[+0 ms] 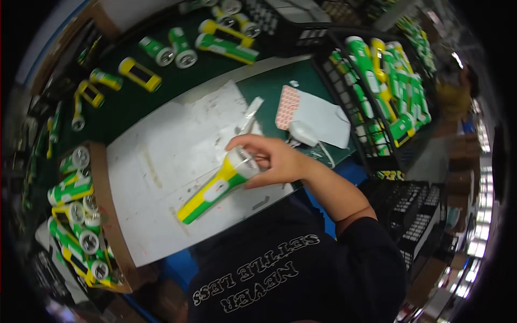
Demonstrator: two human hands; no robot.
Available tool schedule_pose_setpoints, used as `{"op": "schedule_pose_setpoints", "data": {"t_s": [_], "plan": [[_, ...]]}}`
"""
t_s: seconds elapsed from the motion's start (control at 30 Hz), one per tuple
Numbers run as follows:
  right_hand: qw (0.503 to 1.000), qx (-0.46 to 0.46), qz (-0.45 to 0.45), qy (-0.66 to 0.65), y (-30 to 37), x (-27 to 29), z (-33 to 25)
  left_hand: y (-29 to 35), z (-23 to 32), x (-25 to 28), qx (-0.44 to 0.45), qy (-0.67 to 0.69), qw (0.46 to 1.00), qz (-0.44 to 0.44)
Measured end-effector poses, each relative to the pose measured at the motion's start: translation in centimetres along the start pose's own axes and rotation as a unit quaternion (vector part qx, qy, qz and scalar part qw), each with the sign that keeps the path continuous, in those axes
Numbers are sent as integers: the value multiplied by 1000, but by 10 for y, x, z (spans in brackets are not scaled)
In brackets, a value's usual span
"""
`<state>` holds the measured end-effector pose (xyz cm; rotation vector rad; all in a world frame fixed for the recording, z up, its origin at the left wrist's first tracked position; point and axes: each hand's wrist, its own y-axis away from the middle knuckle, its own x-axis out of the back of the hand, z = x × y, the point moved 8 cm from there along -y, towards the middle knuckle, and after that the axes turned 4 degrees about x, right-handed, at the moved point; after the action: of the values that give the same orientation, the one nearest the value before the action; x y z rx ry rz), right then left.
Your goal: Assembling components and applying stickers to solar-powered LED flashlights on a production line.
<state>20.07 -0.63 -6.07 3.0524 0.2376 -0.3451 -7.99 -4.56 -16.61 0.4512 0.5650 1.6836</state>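
My right hand (277, 160) is closed around the wide white head of a green and yellow flashlight (215, 191). Its narrower tail points toward the near left, over a white board (145, 177) on the green table. I cannot tell whether the tail touches the board. Beyond my fingers lies a small clear and white strip (250, 114). To the right of the hand are a white rounded device with a cord (303, 132) and a white sheet with a red-patterned end (318, 114). My left hand is out of view.
At the left, a cardboard box (121, 237) holds several flashlights. More flashlights (141, 75) lie along the far side on dark green. A black crate (344, 81) full of them stands at the right, with black crates (412, 215) below it.
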Motion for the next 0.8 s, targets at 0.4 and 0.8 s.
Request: {"op": "schedule_pose_setpoints", "data": {"t_s": [0.4, 0.8], "plan": [[991, 66, 13, 118, 16, 0, -14, -135, 82, -23, -117, -232, 940, -222], [991, 96, 13, 95, 14, 11, -12, -163, 92, -32, -114, -324, 905, -252]]}}
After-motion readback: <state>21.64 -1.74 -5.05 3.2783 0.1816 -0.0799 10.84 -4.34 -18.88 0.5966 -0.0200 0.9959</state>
